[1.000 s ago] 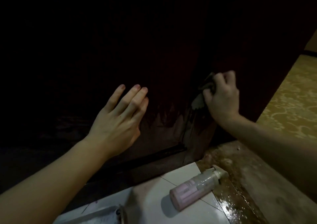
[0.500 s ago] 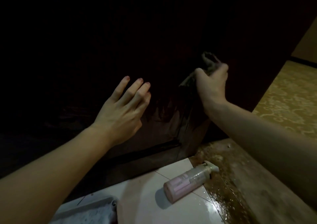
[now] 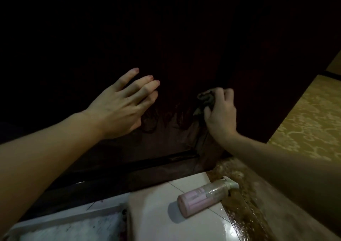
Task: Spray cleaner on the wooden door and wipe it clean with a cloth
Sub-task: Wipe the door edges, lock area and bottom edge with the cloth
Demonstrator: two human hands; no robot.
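Dark reddish-brown wooden door (image 3: 175, 56) fills most of the view; its upper part is lost in shadow, and only the lower panel shows grain and darker streaks that may be wet cleaner, though the light is too poor to be sure.

White glossy floor tile (image 3: 156, 213) lies below the door, with a wet brown stone threshold (image 3: 245, 213) at its right edge.

Left hand (image 3: 120, 109): fingers straight and slightly spread, reaching to the lower panel; whether the fingertips actually touch the wood cannot be told.

Right hand (image 3: 220, 115): fingers curled round a bunched dark grey cloth (image 3: 205, 99), holding it against the door just right of the streaks. Half a second ago this hand and cloth were higher on the panel; they now sit lower. A second ago they were low as well, so this reads as an up-and-down wiping stroke in progress.

Pink plastic spray bottle with pale nozzle (image 3: 201, 197) lies on its side on the tile, nozzle over the threshold, well apart from both hands. Judgement: spraying is done for now, wiping is under way, and the streaked area left of the cloth seems still to need passes.
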